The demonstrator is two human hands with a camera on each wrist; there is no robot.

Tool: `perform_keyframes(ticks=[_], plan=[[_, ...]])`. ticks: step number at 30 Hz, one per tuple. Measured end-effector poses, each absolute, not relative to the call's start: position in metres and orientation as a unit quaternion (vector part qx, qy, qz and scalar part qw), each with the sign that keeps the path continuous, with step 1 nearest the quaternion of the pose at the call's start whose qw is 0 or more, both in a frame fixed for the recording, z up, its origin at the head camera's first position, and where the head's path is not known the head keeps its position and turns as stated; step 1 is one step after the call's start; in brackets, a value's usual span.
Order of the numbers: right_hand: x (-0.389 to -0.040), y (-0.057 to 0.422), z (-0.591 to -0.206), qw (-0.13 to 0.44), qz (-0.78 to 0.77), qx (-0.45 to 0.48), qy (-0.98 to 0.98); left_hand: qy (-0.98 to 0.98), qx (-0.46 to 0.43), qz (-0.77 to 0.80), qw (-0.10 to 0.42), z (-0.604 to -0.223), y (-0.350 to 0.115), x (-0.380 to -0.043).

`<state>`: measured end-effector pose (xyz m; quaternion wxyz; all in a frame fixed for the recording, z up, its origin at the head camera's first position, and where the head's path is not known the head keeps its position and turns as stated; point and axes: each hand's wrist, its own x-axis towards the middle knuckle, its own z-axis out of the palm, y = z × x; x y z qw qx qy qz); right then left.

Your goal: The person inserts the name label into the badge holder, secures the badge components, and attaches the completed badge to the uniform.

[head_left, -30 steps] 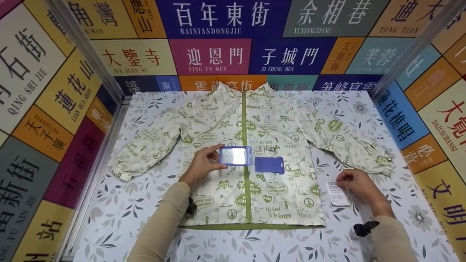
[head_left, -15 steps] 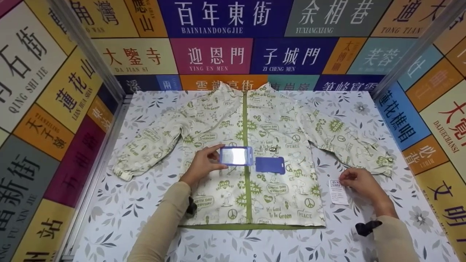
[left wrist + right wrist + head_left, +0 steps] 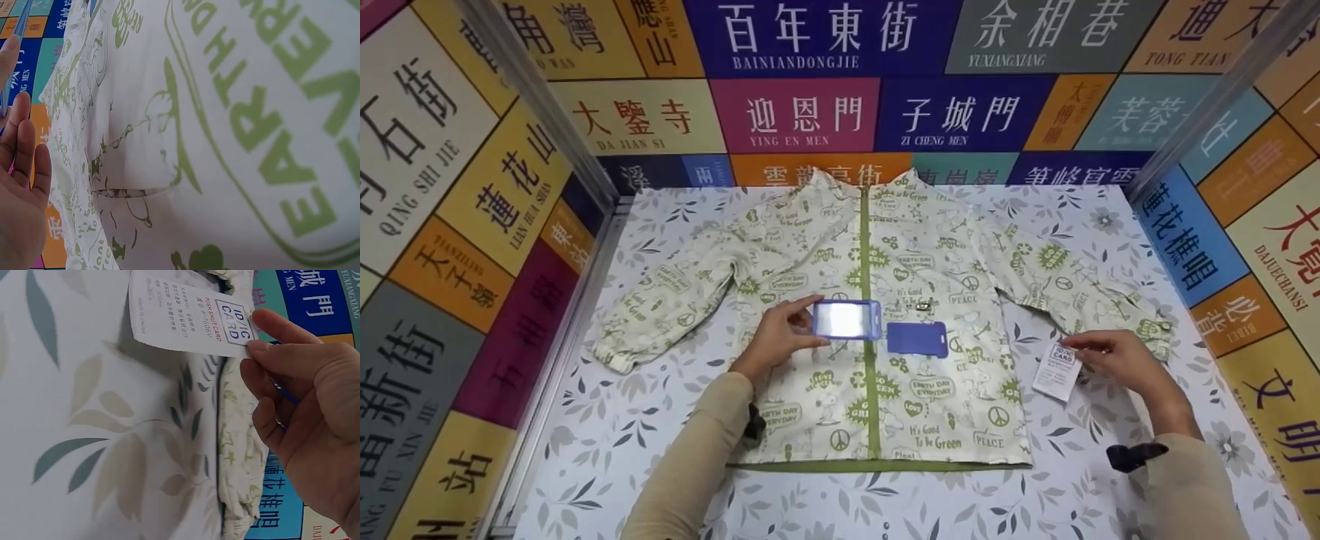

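My left hand (image 3: 772, 337) grips a clear-windowed card holder (image 3: 846, 320) with a blue frame by its left end, over the front of a spread-out jacket. Light glares off its window. Just right of it, a flat blue card cover (image 3: 916, 339) lies on the jacket. Between thumb and fingers, my right hand (image 3: 1117, 356) pinches the top corner of a white printed paper card (image 3: 1055, 373). In the right wrist view that paper card (image 3: 191, 318) reads "ID/IC CARD", raised off the table with a shadow beneath. The left wrist view catches only part of the holder's edge (image 3: 21, 22).
The cream jacket (image 3: 945, 420) with green print and a green front strip lies flat, sleeves spread. A small metal piece (image 3: 923, 307) sits on it above the blue cover. Beneath is a leaf-patterned white tabletop (image 3: 607, 450). Sign-covered walls (image 3: 795, 112) enclose the back and sides.
My right hand has lifted the paper card off the tabletop, moving it up and slightly right, and the card now tilts. The left hand with the card holder stays nearly still.
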<state>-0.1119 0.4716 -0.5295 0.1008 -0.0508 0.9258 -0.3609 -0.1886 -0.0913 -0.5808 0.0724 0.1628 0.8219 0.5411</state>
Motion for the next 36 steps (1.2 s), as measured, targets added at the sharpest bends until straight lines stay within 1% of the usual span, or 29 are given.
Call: perform_keyframes(ticks=[4,11,16,23,32,36], plan=[[-0.114,0.475,-0.518,0.071,-0.368,-0.066,0.925,0.823,0.163,0.54,0.071,-0.58,-0.091,-0.189],[-0.115,0.472,-0.514,0.06,-0.372,-0.073,0.923,0.828,0.172,0.529,0.072,-0.58,-0.088,-0.188],[-0.116,0.461,-0.514,0.047,-0.409,-0.076,0.908,0.829,0.179,0.526,0.066,-0.582,-0.088,-0.188],[-0.125,0.433,-0.518,0.067,-0.483,-0.066,0.871,0.828,0.176,0.528,0.069,-0.581,-0.085,-0.188],[-0.144,0.377,-0.531,0.09,-0.591,-0.041,0.8,0.825,0.179,0.532,0.074,-0.577,-0.079,-0.187],[-0.151,0.355,-0.536,0.095,-0.611,-0.036,0.785,0.822,0.181,0.535,0.077,-0.577,-0.077,-0.187]])
